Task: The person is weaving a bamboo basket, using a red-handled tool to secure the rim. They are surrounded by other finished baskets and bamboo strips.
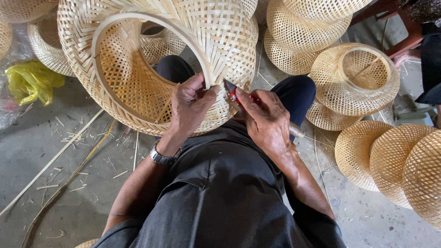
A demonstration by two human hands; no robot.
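Dark-clothed lap lies nearest, the woven bamboo basket resting on it. Left hand pinches the basket's rim; right hand grips a red-handled blade at the rim. Advisable: steady the rim, cut away from the pinching fingers.

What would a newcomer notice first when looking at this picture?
First, the large woven bamboo basket at top centre, tilted so its round open rim faces the camera. Just below it, the left hand grips the rim, while the right hand holds a red-handled knife with its blade against the weave. More woven baskets lie piled on the concrete floor at the right, and a yellow plastic bag lies at the left.
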